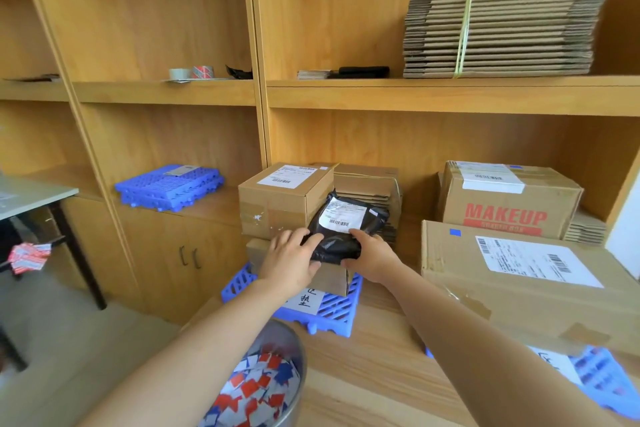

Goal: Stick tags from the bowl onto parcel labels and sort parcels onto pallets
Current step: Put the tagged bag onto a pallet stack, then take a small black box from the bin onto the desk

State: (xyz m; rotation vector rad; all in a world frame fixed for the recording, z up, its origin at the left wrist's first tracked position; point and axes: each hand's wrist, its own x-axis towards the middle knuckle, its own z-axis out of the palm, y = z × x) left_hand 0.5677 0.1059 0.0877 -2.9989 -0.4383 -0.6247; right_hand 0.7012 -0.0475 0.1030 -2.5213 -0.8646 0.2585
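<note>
Bright even daylight, soft shadows, wide-angle bowing of shelves (263, 90), motion blur at right edge

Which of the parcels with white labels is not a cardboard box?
The black plastic mailer bag, held by both hands; all other labelled parcels are brown cardboard boxes.

the light wooden desk (374, 371) fills the lower middle. on it, at 6 o'clock, sits a metal bowl (294, 392) of red, blue and white tags. just past it, toward 12 o'clock, lies a blue pallet (332, 308) with a white handwritten sheet. at 4 o'clock a second blue pallet (602, 381) lies under a large cardboard box (519, 295). behind, the lower shelf (214, 208) carries a stack of blue pallets (169, 187) at 10 o'clock and a makeup box (505, 198) at 2 o'clock. the upper shelf (415, 81) carries tape rolls (192, 73) and a tied bundle of flat cartons (502, 17) at 1 o'clock.
</note>
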